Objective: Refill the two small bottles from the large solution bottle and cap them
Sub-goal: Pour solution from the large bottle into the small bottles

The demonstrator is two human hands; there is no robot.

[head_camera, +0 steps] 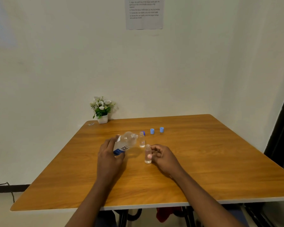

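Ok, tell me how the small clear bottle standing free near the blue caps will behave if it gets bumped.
The small clear bottle is tall and narrow, so it would probably tip easily. It stands uncapped, so any liquid inside would likely spill. Lying down, its round body might roll.

Plain room: wooden table (203,161), potted flowers (102,108), taped instruction sheet (144,13)

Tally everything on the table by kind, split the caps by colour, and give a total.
large solution bottle: 1
small bottles: 2
light blue caps: 2
dark blue cap: 1
potted plant: 1
small clear item, too small to identify: 1
Total: 8
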